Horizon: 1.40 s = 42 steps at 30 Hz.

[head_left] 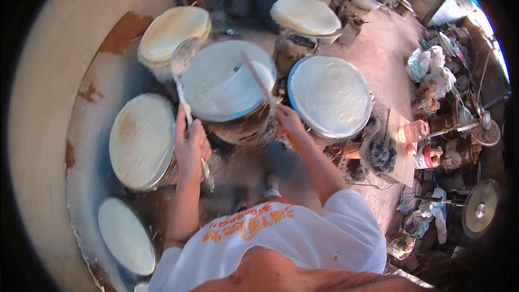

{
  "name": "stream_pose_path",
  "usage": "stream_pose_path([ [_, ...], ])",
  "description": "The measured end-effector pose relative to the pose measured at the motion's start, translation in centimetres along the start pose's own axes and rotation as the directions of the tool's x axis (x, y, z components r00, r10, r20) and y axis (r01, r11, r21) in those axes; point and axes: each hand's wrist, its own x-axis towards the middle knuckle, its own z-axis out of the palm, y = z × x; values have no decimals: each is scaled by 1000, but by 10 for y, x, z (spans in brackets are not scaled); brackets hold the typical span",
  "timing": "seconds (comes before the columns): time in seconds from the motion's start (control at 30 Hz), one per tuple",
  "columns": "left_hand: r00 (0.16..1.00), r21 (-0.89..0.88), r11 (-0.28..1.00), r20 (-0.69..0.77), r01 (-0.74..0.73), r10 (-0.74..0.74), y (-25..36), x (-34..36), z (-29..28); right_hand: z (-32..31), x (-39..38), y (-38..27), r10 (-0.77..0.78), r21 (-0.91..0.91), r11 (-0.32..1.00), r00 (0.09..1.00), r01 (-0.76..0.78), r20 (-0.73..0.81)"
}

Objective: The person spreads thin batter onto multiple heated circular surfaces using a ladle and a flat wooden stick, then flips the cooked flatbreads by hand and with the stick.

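Head view, looking down on a ring of round steaming drums, each capped with a taut pale cloth. At centre frame stands the central drum (227, 78), its cloth carrying a thin whitish sheet of wet batter. The left hand (190, 148) is wrapped around the handle of a long ladle (184, 65), whose bowl hangs over the drum's upper-left rim; the fingers are curled tight about the shaft. The right hand (288, 120) is closed on the near end of a thin stick (257, 78), which slants up and to the left across the sheet. The stick is blurred, so whether it touches the sheet cannot be told. Judged from its look, the sheet is very thin, soft and moist — light, limp and easily torn, likely clinging to the cloth — so it is best taken along an edge with the stick slid flat beneath it, not pinched with fingers; steam heat near the rim is probable. The ladle appears stiff and light, best held well back on its handle. Neighbouring covered drums lie at upper left (174, 32), upper centre (305, 16), right of centre (330, 94) and left (142, 140), with another at lower left (126, 235). A cluttered floor (378, 43) with bottles and bags fills the right of the frame.
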Motion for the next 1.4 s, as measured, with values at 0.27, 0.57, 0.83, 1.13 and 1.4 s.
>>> stream_pose_path([
  [0.27, 992, 38, 993, -53, 113, -111, -25, 54, 60, -91, 14, 11, 47, -331, 943, 994, -12, 98],
  [0.57, 964, -112, 958, 57, 264, -259, -15, 85, 98, -52, 63, -45, -397, -866, 362, 898, 344, 191],
  [0.83, 904, -518, 769, 21, 375, -426, -35, 119, 63, -44, 94, -37, -382, -881, 228, 870, 415, 312],
  [1.13, 914, -645, 677, 87, 355, -397, -48, 130, 63, -80, 64, -60, -329, -790, 398, 876, 467, 352],
  [1.4, 841, -793, 580, -175, 188, -511, -124, 100, 99, -9, 14, 8, -28, -269, 959, 971, 93, 236],
])
